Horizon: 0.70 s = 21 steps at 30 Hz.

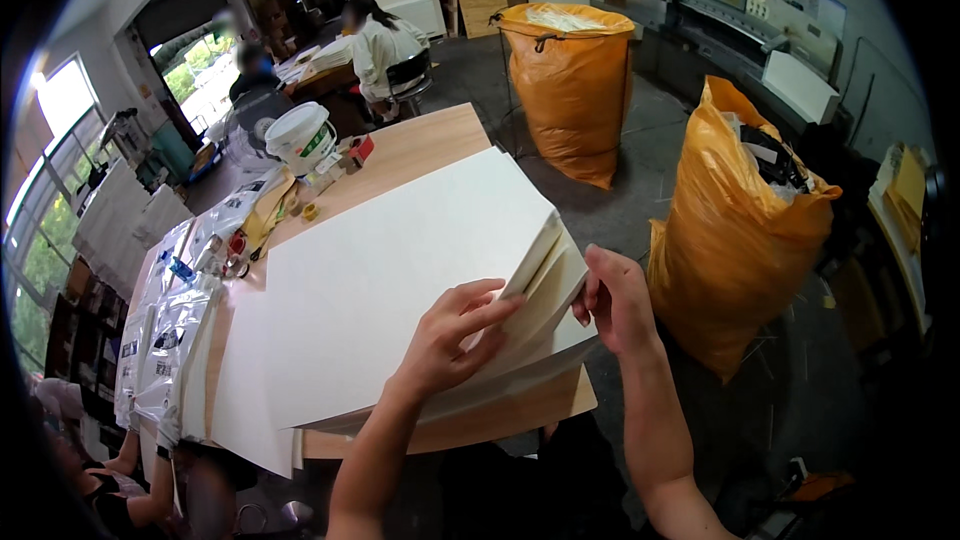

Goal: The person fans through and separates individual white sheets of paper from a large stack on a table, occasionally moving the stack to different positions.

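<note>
A stack of large white sheets (400, 270) lies on the wooden table in front of me. Along its right side the sheet edges (545, 290) are lifted and fanned apart. My left hand (455, 335) rests over the near right part of the stack, its fingers stretched and apart beside the fanned edges. At the right corner my right hand (622, 302) has its fingers curled, with the edge of the lifted sheets between thumb and fingers. Part of that grip is hidden by the hand itself.
The wooden tabletop (440, 135) holds a white bucket (300, 135), tape rolls and plastic-wrapped packs (165, 350). Two orange sacks, one farther (570, 90) and one nearer (735, 240), stand on the floor at right. One person works at lower left; others sit at the back.
</note>
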Motion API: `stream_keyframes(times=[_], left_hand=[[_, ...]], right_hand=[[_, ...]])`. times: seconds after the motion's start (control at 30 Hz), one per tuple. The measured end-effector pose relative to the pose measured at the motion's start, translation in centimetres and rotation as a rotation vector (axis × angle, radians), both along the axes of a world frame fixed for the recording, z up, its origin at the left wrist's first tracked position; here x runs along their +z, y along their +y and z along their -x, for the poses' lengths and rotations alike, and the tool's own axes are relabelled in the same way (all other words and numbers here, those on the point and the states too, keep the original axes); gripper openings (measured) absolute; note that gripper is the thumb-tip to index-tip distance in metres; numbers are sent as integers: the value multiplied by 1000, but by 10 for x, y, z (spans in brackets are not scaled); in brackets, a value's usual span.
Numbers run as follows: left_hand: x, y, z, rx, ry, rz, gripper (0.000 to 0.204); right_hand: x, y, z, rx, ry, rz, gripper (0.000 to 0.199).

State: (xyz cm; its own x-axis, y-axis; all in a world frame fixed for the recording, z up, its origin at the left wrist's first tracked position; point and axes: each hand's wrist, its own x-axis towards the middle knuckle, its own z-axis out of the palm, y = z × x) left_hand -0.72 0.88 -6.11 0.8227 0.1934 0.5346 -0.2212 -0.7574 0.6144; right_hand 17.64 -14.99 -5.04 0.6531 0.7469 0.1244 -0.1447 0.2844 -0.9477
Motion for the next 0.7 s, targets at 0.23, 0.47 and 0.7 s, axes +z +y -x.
stream_keyframes(times=[0.23, 0.47, 0.7], left_hand=[[5, 1, 0, 30, 40, -226, 40], [2, -5, -2, 28, -6, -137, 55], [0, -4, -2, 53, -26, -103, 34]], right_hand=[[1, 5, 1, 69, 152, -75, 37], [-2, 3, 3, 91, 222, -104, 35], [-7, 2, 6, -111, -246, 41, 39]])
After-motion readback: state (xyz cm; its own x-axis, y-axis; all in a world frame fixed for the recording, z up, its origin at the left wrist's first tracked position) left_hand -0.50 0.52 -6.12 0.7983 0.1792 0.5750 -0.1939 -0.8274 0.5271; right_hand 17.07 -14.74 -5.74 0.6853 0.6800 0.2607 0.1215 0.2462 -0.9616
